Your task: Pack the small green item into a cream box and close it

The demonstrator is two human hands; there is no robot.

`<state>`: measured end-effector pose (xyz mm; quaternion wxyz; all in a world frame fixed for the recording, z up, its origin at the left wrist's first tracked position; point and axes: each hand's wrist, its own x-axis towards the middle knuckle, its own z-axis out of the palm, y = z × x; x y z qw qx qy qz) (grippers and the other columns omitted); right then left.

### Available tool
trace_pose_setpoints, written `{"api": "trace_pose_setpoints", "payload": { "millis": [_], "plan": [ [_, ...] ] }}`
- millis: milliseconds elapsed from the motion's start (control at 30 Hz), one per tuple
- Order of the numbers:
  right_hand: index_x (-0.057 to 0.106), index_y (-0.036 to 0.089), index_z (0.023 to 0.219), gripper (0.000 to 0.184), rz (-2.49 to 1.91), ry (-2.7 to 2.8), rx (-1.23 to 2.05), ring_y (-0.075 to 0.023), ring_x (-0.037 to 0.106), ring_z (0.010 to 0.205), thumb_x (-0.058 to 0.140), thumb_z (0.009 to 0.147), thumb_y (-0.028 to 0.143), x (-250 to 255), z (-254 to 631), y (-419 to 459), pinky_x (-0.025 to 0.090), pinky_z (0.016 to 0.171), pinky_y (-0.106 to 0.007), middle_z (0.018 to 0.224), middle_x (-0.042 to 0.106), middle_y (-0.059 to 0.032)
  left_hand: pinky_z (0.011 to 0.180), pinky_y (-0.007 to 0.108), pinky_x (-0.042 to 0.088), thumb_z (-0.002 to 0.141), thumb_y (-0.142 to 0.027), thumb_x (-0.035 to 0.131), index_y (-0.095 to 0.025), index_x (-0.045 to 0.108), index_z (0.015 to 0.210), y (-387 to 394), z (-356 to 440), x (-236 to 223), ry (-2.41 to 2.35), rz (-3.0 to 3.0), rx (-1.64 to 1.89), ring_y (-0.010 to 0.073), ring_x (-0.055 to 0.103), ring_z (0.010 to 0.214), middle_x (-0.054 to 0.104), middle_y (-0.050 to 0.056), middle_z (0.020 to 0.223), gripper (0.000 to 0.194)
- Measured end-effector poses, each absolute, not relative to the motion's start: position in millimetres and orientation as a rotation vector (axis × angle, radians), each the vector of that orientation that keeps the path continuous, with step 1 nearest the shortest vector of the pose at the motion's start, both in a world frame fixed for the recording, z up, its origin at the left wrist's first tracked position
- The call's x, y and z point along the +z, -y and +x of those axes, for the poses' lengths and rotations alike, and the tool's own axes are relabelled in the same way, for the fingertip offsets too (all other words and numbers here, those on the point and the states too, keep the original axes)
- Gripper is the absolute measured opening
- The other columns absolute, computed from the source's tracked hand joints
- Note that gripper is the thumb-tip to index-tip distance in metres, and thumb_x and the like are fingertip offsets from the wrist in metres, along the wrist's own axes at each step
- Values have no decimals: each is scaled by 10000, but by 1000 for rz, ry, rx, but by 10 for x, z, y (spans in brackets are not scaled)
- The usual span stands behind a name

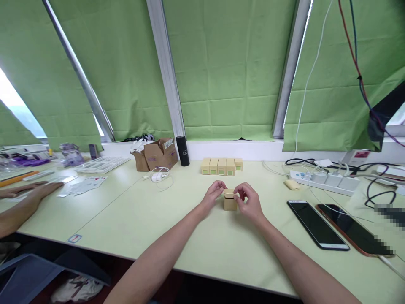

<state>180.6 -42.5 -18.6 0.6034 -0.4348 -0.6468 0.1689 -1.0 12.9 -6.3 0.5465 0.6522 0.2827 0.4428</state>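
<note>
A small brown cardboard box (pixel 230 205) stands upright on the table in front of me. Its lid is slightly raised, with a dark gap under the front edge. My left hand (pixel 212 198) is at the box's left side, fingers curled against the upper edge of the lid. On the other side, my right hand (pixel 250 202) has thumb and fingers pinched at the lid's right corner. The inside of the box is hidden. Behind it, several similar small boxes (pixel 222 166) with green labels stand in a row near the wall.
Two phones (pixel 318 224) lie at the right, below a white power strip (pixel 322 181) with tangled cables. An open carton (pixel 161 155) and a black bottle (pixel 182 150) stand at the back left. Another person's hands (pixel 41 192) rest on the table at far left.
</note>
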Motion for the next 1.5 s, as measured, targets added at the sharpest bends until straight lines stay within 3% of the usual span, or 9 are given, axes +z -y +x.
{"api": "trace_pose_setpoints", "payload": {
  "millis": [267, 1100, 1267, 1500],
  "plan": [
    [589, 239, 822, 78, -994, 1535, 347, -164, 484, 669, 615, 803, 168, -212, 1818, 407, 422, 619, -320, 814, 553, -8, 891, 320, 389, 892, -586, 687, -228, 558, 1068, -82, 11, -85, -648, 1643, 1041, 203, 517, 995, 563, 36, 1027, 420],
    [574, 236, 763, 70, -1014, 1543, 370, -169, 486, 669, 611, 798, 188, -198, 1799, 434, 413, 618, -312, 765, 559, -4, 815, 309, 357, 873, -457, 696, -224, 532, 1101, -93, 6, -88, -692, 1723, 1031, 186, 482, 966, 542, 49, 1107, 365],
    [591, 234, 846, 52, -1075, 1428, 463, -164, 488, 650, 592, 869, 280, -213, 1811, 409, 414, 614, -309, 753, 555, 8, 816, 311, 351, 866, -393, 680, -222, 527, 1118, -104, 1, -108, -698, 1731, 1021, 187, 474, 969, 539, 49, 1107, 341],
    [573, 240, 941, 124, -1130, 1408, 541, -169, 500, 677, 598, 842, 308, -213, 1805, 382, 425, 624, -298, 767, 523, 24, 806, 299, 363, 853, -400, 694, -226, 532, 1123, -127, -5, -151, -707, 1734, 1018, 188, 488, 978, 545, 52, 1135, 360]
  ]
}}
